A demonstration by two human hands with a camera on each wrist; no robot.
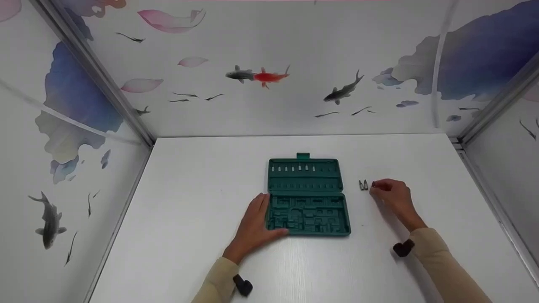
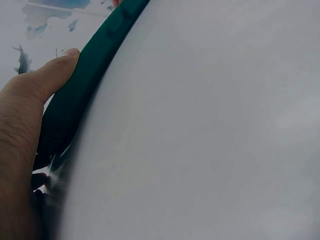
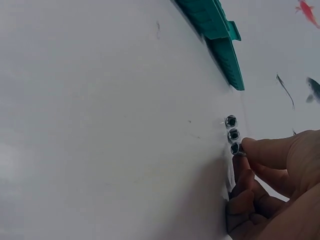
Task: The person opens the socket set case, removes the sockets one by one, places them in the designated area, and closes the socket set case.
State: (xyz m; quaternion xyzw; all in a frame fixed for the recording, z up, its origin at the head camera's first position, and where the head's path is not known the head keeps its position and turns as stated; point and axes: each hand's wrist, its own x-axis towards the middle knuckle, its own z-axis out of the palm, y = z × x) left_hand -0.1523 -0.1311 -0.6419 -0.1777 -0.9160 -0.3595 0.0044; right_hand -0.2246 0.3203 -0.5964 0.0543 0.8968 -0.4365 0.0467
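An open green tool case point(image 1: 309, 214) lies on the white table, its lower half full of moulded recesses. My left hand point(image 1: 254, 225) holds the case's near left corner, fingers along the left side and thumb on the front edge. In the left wrist view the thumb point(image 2: 55, 72) presses the case's outer wall point(image 2: 75, 95); the other fingers are mostly hidden. Right of the case, my right hand point(image 1: 393, 198) pinches a small metal socket point(image 3: 236, 149) between thumb and fingertip. Two similar sockets point(image 3: 232, 128) stand beside it in a row, square holes facing the camera.
Several small pale bits point(image 1: 293, 168) sit in a row in the case's far half. A latch tab point(image 1: 303, 155) sticks out from its far edge. Printed wall panels point(image 1: 294, 109) enclose the white table point(image 1: 189, 189) at the back and both sides.
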